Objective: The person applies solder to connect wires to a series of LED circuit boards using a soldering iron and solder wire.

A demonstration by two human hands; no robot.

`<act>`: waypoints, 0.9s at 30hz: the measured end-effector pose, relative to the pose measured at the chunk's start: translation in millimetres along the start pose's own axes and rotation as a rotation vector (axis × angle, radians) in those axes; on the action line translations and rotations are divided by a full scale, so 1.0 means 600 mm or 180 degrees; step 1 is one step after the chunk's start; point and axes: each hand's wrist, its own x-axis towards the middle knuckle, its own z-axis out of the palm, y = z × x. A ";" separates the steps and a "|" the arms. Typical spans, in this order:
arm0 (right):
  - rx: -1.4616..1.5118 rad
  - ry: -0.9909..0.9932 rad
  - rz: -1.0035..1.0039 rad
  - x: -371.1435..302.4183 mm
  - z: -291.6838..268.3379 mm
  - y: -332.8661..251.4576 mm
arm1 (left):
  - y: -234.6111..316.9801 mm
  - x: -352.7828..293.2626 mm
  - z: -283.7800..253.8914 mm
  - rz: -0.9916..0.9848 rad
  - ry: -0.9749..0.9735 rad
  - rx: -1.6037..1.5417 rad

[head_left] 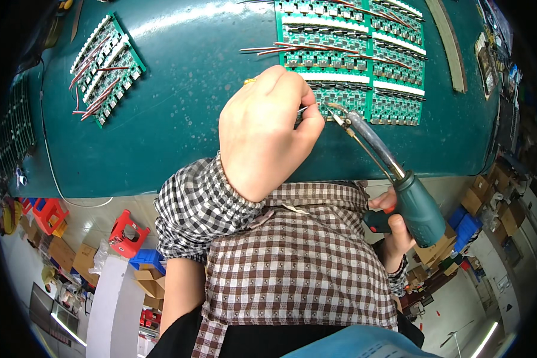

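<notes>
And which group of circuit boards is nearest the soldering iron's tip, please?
The large group beside the left hand; the smaller, slanted group lies farther left.

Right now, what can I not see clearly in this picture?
Head view:
Left hand: its back hides several fingers, which cover most of a thin piece.
Right hand: partly hidden by the soldering iron.
Large green boards: cut off by top edge; parts too small.

1. One circuit panel (105, 70) lies toward the table's (179, 113) left edge.
2. Another circuit panel (394, 108) lies nearer the right edge.
3. A strip (450, 45) lies between that panel and the edge.
4. A soldering iron (420, 206) spans the near edge, right of middle.
</notes>
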 end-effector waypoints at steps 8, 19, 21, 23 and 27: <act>-0.0073 -0.0045 -0.0001 0.002 0.003 -0.002 | -0.002 0.000 0.002 -0.0011 -0.0001 -0.0011; -0.0080 0.0069 -0.0090 0.002 0.009 -0.001 | -0.001 0.000 0.000 -0.0010 -0.0017 -0.0014; -0.0078 0.0093 -0.0123 0.002 0.010 -0.001 | -0.002 -0.001 0.000 -0.0011 -0.0014 -0.0005; -0.0107 0.0092 -0.0132 0.004 0.012 -0.004 | -0.002 -0.001 0.001 -0.0013 -0.0011 0.0002; -0.0138 0.0063 -0.0156 0.005 0.012 -0.005 | -0.001 -0.001 0.001 -0.0023 -0.0008 0.0001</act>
